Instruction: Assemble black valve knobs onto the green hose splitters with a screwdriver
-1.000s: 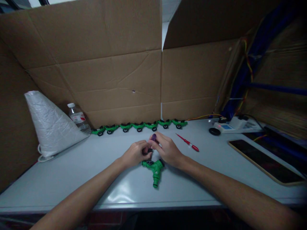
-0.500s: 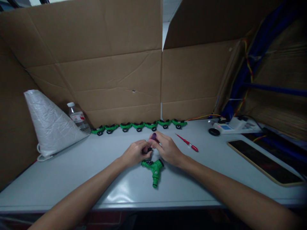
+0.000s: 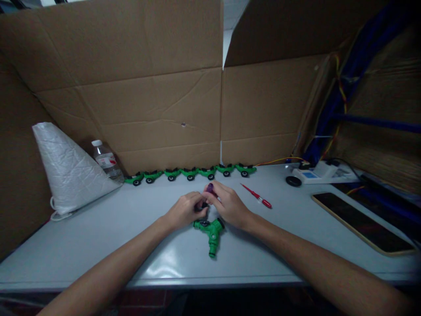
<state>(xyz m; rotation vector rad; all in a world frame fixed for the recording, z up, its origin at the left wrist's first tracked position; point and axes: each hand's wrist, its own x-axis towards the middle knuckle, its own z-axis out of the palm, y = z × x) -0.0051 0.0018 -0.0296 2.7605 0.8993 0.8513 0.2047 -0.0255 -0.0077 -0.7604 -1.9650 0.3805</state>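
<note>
Head view, looking down on a smooth pale-grey tabletop. Both bare hands meet near its middle, close together. Right hand: thumb and fingers pinching a short, rounded purple piece, its end poking up between the fingertips; lower part hidden. Left hand: fingers curled in, thumb and forefinger closed on a small dark part, mostly covered; its shape cannot be told, nor whether it joins the purple piece.

Just below the hands, on the near side, a green plastic Y-shaped fitting with black ends lies on the tabletop, one leg pointing toward the person.

Beyond the hands, seven similar green fittings with black rings in a line along the foot of a brown cardboard wall. Right of the hands, a slim red screwdriver, lying slantwise. Farther right, a dark-screened phone with a tan edge; behind it, a white power strip, black ring beside it. Far left, a clear capped bottle behind a silvery-white cone-shaped wrap.
</note>
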